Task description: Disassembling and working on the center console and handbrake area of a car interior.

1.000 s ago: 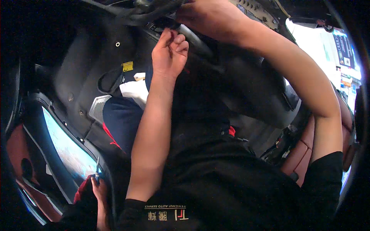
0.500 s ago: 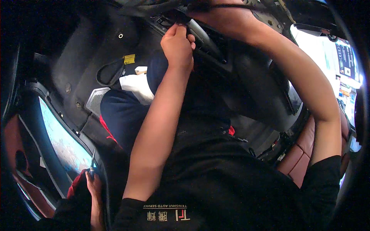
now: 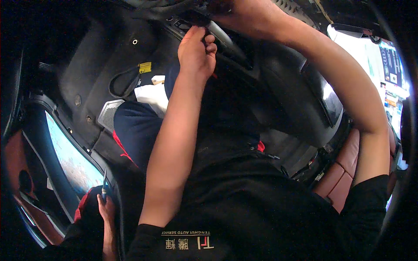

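My left hand (image 3: 197, 52) is closed, fingers curled and thumb pressed in, against the dark edge of a console panel (image 3: 176, 24) at the top middle. What its fingertips pinch is hidden in shadow. Beside it runs a long grey-silver trim piece (image 3: 226, 39), slanting down to the right. My right hand (image 3: 248, 15) reaches in from the right, above the trim, among dark parts and cables. Its fingers are lost in the dark, so its grip does not show.
At lower left another person's hand (image 3: 106, 209) holds a slim pointed tool (image 3: 104, 185) by the open door (image 3: 32, 152). Carpeted floor (image 3: 100, 56) carries a dark strap loop (image 3: 122, 82) and a white shoe (image 3: 152, 95). Red-brown seat (image 3: 339, 178) at right.
My left hand has shifted slightly left and down. My right hand and forearm have moved a little upward, and the elbow slightly right.
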